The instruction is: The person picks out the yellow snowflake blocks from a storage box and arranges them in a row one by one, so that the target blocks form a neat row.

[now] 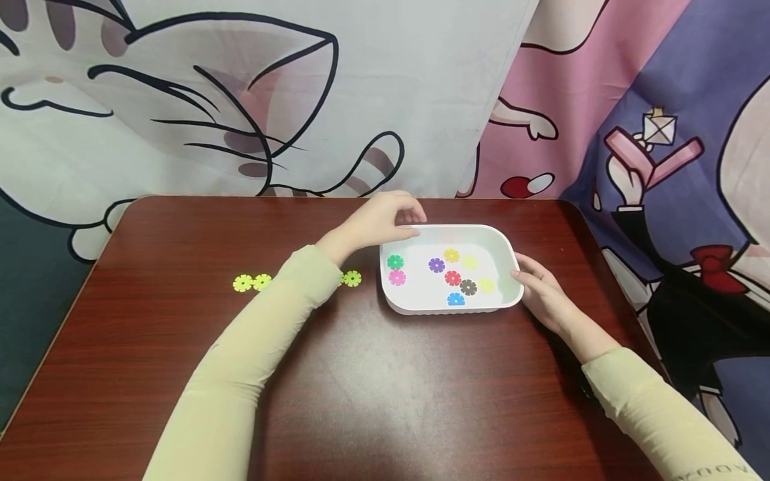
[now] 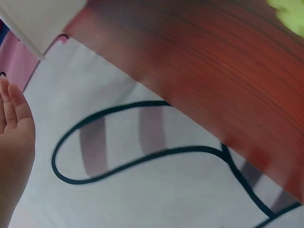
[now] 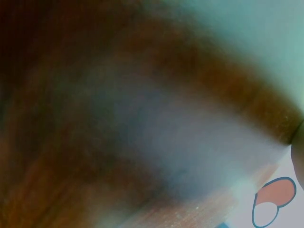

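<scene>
A white rectangular tray (image 1: 421, 295) sits toward the back right of the table. Several flower-shaped discs lie in it, among them a green one (image 1: 395, 262), a pink one (image 1: 397, 277), a purple one (image 1: 436, 265), a red one (image 1: 453, 278) and a blue one (image 1: 456, 299). My right hand (image 1: 544, 294) grips the tray's right end, thumb over the rim. My left hand (image 1: 379, 219) is at the back left corner, loosely bent fingers beyond the rim and thumb right at it. Yellow-green discs (image 1: 243, 283) lie in a row on the table, partly hidden by my left sleeve.
The brown table (image 1: 385, 401) ends just behind the tray. A cartoon-printed cloth (image 1: 421, 100) hangs at its back edge and along the right. The right wrist view is mostly blurred.
</scene>
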The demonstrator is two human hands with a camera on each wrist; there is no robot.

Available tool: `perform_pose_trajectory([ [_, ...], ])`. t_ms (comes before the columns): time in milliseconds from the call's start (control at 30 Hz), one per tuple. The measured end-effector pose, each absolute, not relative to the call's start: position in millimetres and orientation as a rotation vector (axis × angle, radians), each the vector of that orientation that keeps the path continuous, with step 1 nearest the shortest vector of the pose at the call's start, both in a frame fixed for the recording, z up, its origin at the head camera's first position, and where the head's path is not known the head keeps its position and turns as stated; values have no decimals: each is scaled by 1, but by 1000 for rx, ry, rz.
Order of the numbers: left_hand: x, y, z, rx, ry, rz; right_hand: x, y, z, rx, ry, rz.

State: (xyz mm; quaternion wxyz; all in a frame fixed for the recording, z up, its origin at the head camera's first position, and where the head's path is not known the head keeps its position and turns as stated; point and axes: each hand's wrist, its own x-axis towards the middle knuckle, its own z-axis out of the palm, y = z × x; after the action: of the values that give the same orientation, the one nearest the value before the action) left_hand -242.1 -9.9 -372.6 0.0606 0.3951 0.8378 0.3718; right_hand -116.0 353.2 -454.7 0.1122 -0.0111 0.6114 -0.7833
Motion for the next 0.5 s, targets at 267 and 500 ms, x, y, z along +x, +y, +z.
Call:
perform_pose_trajectory([
  [267,-246,23,-367,1257,2479,1055,-116,354,-454,-12,1833,-2269],
  [500,-251,51,-357,1319,2404,929,-115,354,-454,-37,1813,-2275],
])
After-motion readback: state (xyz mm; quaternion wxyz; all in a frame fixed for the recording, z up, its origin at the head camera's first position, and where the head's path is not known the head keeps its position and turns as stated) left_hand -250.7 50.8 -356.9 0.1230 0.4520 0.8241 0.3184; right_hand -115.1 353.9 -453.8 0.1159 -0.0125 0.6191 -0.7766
